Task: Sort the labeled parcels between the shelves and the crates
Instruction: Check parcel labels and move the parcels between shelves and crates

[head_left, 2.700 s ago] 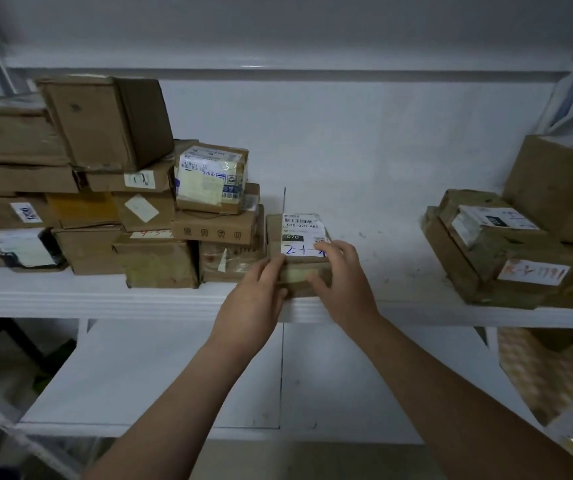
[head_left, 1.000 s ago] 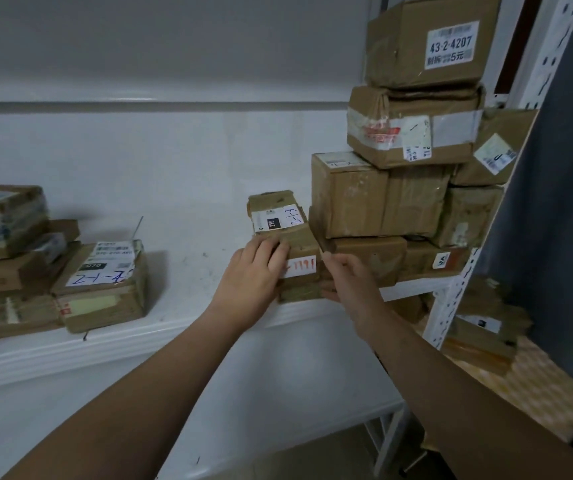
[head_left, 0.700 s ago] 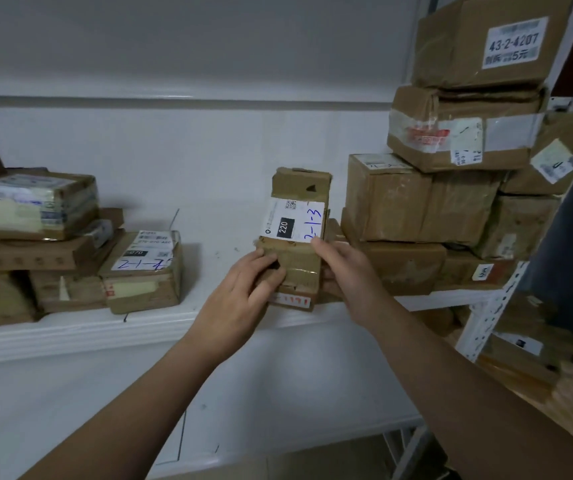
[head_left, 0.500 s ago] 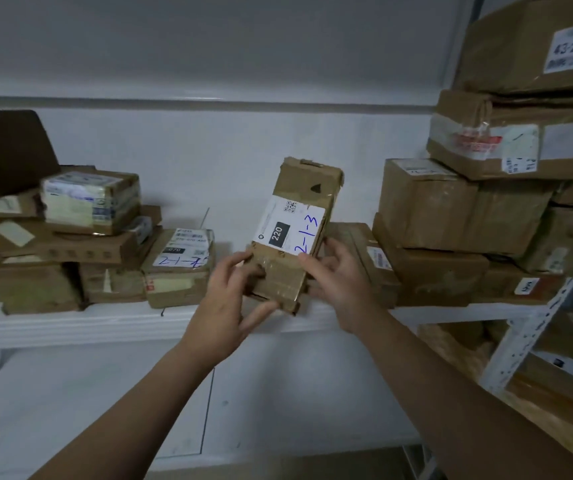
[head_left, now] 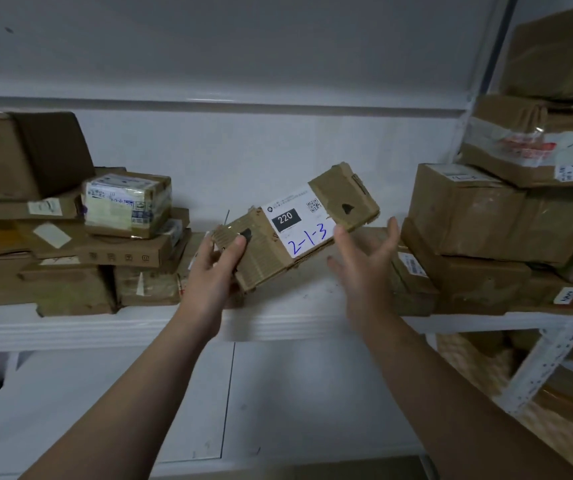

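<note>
Cardboard parcel [head_left: 295, 227] marked 2-1-3 sits tilted in the left hand [head_left: 216, 262], fingers gripping its end, right hand [head_left: 364, 268] spread empty; stacks on the shelf [head_left: 278, 323] suggest sorting remains.

i'm holding a matt, scuffed cardboard parcel [head_left: 295, 228] with smooth white paper label [head_left: 300, 221]; shelf [head_left: 278, 323] looking glossy painted metal.
</note>
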A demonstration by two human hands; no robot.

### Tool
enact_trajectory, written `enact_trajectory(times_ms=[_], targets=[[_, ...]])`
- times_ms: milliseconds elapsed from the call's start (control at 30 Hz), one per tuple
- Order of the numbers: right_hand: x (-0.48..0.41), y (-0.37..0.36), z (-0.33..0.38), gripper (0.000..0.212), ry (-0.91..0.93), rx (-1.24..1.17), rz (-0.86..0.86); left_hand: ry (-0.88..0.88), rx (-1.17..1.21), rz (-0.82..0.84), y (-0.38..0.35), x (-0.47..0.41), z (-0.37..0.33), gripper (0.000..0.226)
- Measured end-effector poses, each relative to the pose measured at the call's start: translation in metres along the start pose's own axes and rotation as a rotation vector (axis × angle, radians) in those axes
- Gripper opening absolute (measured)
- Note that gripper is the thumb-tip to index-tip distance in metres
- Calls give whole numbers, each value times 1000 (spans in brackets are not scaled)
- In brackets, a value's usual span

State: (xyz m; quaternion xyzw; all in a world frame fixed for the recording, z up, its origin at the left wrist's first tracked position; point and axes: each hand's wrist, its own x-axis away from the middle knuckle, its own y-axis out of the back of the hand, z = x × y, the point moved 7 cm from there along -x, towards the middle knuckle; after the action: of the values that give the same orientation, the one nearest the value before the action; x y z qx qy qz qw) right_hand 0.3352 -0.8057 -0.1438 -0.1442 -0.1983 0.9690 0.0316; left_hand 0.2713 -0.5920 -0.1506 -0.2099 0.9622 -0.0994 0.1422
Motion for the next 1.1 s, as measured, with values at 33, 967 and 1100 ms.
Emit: enact_trajectory(times_ms=[33, 967, 1100], targets=[[-4, 4, 6, 83, 39, 8, -25, -7, 8, 20, 1, -3, -2, 42], [7, 21, 18, 48, 374, 358, 51, -491, -322, 213, 10, -4, -37, 72], [6, 16, 18, 47, 347, 328, 71, -499, -360, 207, 11, 2, -40, 76]])
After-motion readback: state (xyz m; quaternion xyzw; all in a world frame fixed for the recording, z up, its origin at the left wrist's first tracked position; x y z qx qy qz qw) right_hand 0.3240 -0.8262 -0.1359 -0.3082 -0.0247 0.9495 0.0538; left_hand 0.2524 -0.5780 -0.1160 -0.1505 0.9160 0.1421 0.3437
